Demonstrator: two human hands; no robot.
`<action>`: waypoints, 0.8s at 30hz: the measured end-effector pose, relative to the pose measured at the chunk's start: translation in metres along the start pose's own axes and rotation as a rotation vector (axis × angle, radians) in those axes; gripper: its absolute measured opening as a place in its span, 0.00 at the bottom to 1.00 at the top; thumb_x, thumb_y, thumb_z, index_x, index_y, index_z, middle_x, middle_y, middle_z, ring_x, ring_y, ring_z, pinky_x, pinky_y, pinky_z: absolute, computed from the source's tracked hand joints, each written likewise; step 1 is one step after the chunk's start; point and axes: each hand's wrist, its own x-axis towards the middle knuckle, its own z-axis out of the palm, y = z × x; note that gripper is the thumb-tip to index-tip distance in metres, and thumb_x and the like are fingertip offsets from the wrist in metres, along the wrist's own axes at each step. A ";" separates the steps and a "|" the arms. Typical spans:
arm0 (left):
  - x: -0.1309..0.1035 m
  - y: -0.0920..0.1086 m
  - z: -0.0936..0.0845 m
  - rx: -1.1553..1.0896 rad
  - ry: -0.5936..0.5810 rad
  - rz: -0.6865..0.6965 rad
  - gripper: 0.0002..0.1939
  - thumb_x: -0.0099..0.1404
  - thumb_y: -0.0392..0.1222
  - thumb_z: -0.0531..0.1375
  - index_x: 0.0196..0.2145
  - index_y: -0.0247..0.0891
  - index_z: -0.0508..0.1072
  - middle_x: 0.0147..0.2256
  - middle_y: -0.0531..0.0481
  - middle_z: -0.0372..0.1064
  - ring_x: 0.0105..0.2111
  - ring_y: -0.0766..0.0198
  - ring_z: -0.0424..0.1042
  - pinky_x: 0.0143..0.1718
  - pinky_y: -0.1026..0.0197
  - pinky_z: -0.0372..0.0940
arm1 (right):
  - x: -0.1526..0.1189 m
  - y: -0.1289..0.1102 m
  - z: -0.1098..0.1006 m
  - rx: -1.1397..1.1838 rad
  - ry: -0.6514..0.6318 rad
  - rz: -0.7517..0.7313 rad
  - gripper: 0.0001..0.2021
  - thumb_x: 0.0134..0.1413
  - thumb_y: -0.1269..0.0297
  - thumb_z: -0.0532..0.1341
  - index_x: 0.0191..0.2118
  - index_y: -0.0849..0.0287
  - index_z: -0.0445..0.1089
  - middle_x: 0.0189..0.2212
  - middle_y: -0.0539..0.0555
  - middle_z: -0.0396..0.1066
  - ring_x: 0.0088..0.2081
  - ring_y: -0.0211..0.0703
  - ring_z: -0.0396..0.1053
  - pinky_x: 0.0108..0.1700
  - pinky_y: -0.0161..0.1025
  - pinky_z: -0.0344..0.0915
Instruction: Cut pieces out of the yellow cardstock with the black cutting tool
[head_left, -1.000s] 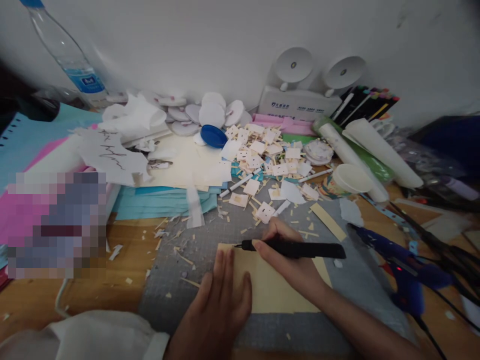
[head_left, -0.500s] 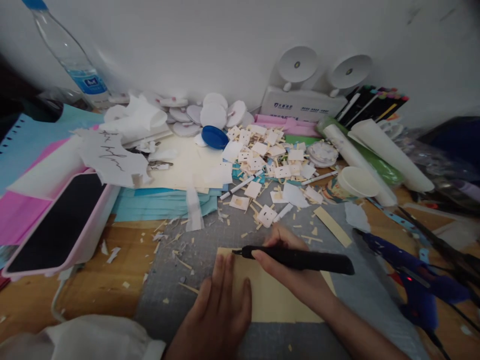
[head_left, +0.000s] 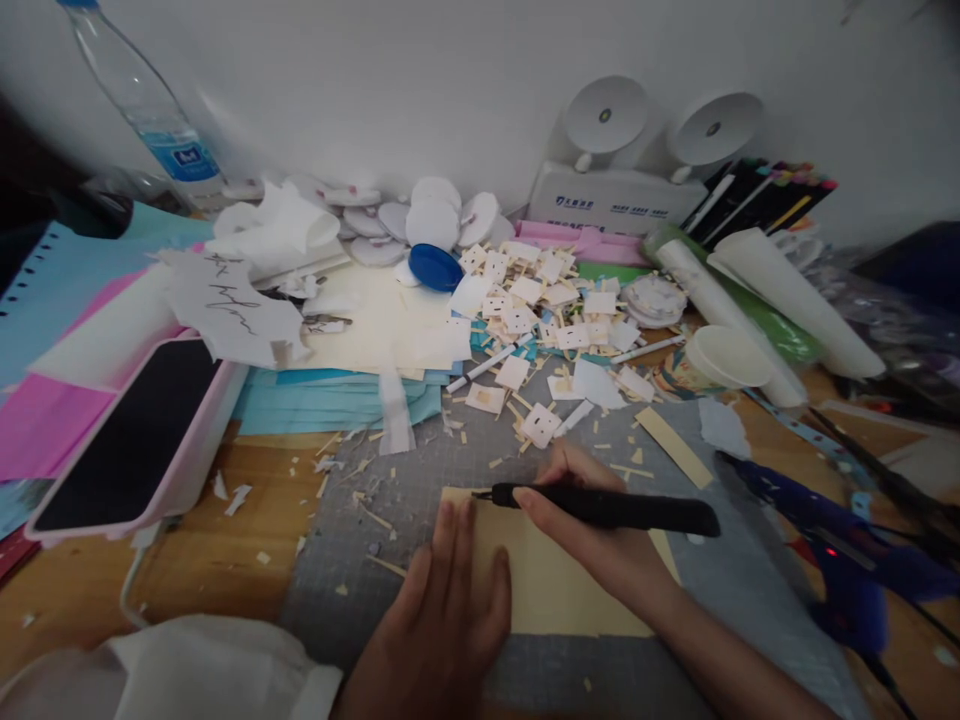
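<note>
A sheet of cream paper (head_left: 570,590) lies on the grey cutting mat (head_left: 360,600) in front of me. My left hand (head_left: 450,600) rests on its left part, fingers stretched out and pressing flat near the top left corner. In my right hand (head_left: 585,510) is a black craft knife (head_left: 622,508) with a thick handle, gripped like a pen. Its dark, narrow tip points left and meets the paper near the upper edge, just beside my left fingertips. Whether the tip has cut the paper cannot be made out.
Beyond the mat is a pile of small square paper figures (head_left: 525,290). A phone (head_left: 135,440) on a pink holder stands left, with blue paper sheets (head_left: 337,400) near it. To the right lie a blue glue gun (head_left: 840,550) and a paper cup (head_left: 724,358). Scraps litter the mat.
The whole view has shifted slightly right and up at the near side. Hands, knife and paper keep nearly the same places relative to each other.
</note>
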 end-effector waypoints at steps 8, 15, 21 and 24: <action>0.001 0.001 0.000 -0.013 -0.001 -0.009 0.20 0.65 0.48 0.58 0.52 0.39 0.62 0.55 0.32 0.67 0.55 0.44 0.67 0.51 0.52 0.50 | -0.002 -0.001 -0.003 -0.011 0.019 0.020 0.13 0.53 0.59 0.61 0.25 0.54 0.57 0.20 0.45 0.58 0.23 0.36 0.56 0.25 0.34 0.52; 0.001 0.001 0.000 -0.010 -0.013 -0.006 0.22 0.64 0.50 0.58 0.52 0.39 0.63 0.56 0.32 0.65 0.56 0.43 0.65 0.50 0.52 0.50 | 0.000 -0.001 -0.005 0.002 0.017 0.030 0.13 0.53 0.59 0.61 0.24 0.54 0.56 0.19 0.44 0.56 0.23 0.36 0.56 0.24 0.34 0.52; 0.000 -0.001 -0.001 -0.014 -0.033 0.010 0.23 0.64 0.50 0.57 0.53 0.38 0.62 0.56 0.30 0.65 0.56 0.42 0.65 0.51 0.51 0.49 | 0.001 -0.002 -0.008 -0.031 0.027 0.022 0.14 0.53 0.59 0.61 0.24 0.55 0.57 0.20 0.44 0.56 0.23 0.36 0.55 0.24 0.35 0.51; 0.000 -0.002 -0.003 -0.012 -0.039 0.019 0.22 0.65 0.50 0.56 0.53 0.38 0.62 0.56 0.30 0.65 0.56 0.43 0.64 0.51 0.51 0.49 | 0.002 -0.002 -0.009 -0.020 0.019 0.033 0.14 0.52 0.59 0.61 0.24 0.54 0.56 0.19 0.44 0.56 0.23 0.36 0.55 0.24 0.35 0.51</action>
